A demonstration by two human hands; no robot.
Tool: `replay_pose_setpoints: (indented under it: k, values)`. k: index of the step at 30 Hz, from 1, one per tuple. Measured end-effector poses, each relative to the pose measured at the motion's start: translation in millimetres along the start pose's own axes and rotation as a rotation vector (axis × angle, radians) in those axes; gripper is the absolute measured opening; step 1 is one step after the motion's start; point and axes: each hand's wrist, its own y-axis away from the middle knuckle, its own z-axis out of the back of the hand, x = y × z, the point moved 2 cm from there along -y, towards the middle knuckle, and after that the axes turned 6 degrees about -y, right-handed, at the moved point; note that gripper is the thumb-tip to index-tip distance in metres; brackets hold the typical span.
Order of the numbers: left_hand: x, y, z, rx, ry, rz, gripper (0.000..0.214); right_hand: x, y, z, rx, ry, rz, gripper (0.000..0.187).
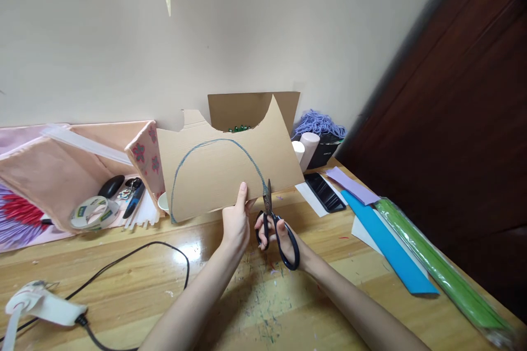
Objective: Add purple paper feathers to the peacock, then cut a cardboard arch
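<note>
Two hands, one cardboard sheet (209, 175): my scissors (268, 205) meet its lower edge where the blue curve (222, 139) comes down on the right.
Head view: the sheet stands up ahead of my fingers, its long axis running left to right, right end tipped higher. My left hand (236, 225) pinches its bottom edge, thumb in front, just left of the blades; my right hand (289, 245), lower and nearer me, grips the scissors through both loops, points upward.
</note>
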Motion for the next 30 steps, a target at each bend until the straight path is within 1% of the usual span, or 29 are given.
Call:
replay_pose_setpoints:
  k: [4, 9, 11, 15, 17, 19, 22, 25, 30]
  values:
    - [0, 3, -0.3, -0.028, -0.048, 0.038, 0.024, 0, 0, -3, -0.009, -0.051, -0.022, 0.082]
    - [1, 5, -0.9, -0.032, 0.003, 0.024, 0.022, -5, 2, -5, -0.015, 0.003, 0.024, 0.079]
    - [3, 7, -0.8, -0.026, -0.007, 0.071, 0.027, -9, 3, -5, -0.009, 0.035, 0.037, 0.079]
    - [6, 15, -1.8, 0.036, -0.1, 0.225, 0.042, -15, 3, -7, -0.026, 0.086, 0.055, 0.08]
    - [5, 19, -2.1, 0.03, -0.13, 0.252, 0.044, -14, 4, -9, -0.045, 0.096, 0.049, 0.081]
    - [4, 21, -2.6, 0.018, -0.147, 0.263, 0.044, -10, 5, -12, -0.063, 0.094, 0.049, 0.083]
    - [3, 21, -4.0, 0.044, -0.125, 0.274, 0.045, -8, 5, -14, -0.067, 0.058, 0.045, 0.085]
    - [4, 19, -4.6, 0.072, -0.095, 0.283, 0.047, -10, 4, -13, -0.064, 0.008, 0.052, 0.085]
    - [5, 19, -4.9, 0.056, -0.094, 0.269, 0.047, -16, 2, -10, -0.058, -0.015, 0.043, 0.083]
